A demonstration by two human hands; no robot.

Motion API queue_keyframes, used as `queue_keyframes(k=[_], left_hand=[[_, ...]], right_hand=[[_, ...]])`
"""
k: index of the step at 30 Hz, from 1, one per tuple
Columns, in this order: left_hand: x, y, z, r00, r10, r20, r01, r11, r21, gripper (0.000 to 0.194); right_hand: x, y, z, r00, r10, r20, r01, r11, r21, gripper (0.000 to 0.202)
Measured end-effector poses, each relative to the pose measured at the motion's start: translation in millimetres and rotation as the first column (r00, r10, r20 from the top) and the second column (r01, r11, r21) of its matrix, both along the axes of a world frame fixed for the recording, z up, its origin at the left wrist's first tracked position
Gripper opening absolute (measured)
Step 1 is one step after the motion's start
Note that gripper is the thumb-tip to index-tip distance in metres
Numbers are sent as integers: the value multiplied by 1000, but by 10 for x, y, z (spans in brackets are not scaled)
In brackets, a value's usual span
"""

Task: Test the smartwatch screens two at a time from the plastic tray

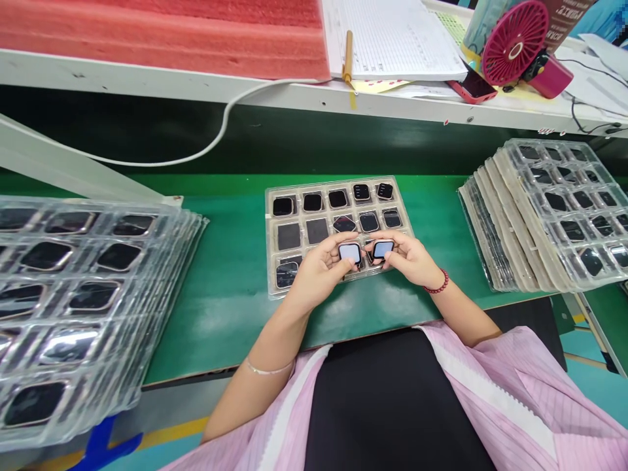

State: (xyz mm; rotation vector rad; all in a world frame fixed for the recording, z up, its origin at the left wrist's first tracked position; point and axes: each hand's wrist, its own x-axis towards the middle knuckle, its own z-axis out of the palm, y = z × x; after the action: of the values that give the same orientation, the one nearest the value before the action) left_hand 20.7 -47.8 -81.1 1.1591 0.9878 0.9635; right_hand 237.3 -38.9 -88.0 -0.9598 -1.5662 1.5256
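Note:
My left hand [321, 268] is closed on a smartwatch [350, 252] without a strap, its screen lit pale. In my right hand [407, 256] is a second smartwatch [383, 249], also lit, held between thumb and fingers. Both hands are side by side above the near right part of a clear plastic tray [271, 229]. Dark square watches, among them one [313, 202] in the back row, sit in its pockets. Two pockets [288, 237] in the middle row hold no watch. My fingers hide some of the nearest row.
Tall stacks of watch-filled trays flank me, a left stack [88, 261] and a right stack [564, 216]. On the shelf above lie red foam [171, 39], a written sheet [397, 39], a pen [348, 55], a phone [473, 87] and a fan [515, 49]. A white cable [223, 127] hangs below it.

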Motion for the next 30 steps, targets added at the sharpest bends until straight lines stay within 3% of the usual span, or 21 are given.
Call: queue_keyframes(k=[4, 8, 14, 19, 30], left_hand=[[-26, 3, 30, 999, -44, 31, 46, 998, -45, 65], [-43, 1, 40, 997, -52, 58, 55, 997, -48, 59], [-38, -2, 24, 1000, -5, 17, 5, 1000, 2, 49], [-27, -8, -16, 1000, 1, 10, -1, 1000, 7, 53], [-10, -11, 32, 999, 21, -24, -20, 999, 27, 36]], right_hand=[[30, 18, 14, 998, 46, -42, -48, 998, -27, 52], [49, 34, 25, 996, 47, -80, -51, 997, -53, 58], [31, 23, 17, 999, 10, -41, -10, 1000, -10, 42], [22, 12, 34, 1000, 5, -30, -5, 1000, 2, 41], [40, -5, 65, 998, -31, -51, 31, 1000, 1, 34]])
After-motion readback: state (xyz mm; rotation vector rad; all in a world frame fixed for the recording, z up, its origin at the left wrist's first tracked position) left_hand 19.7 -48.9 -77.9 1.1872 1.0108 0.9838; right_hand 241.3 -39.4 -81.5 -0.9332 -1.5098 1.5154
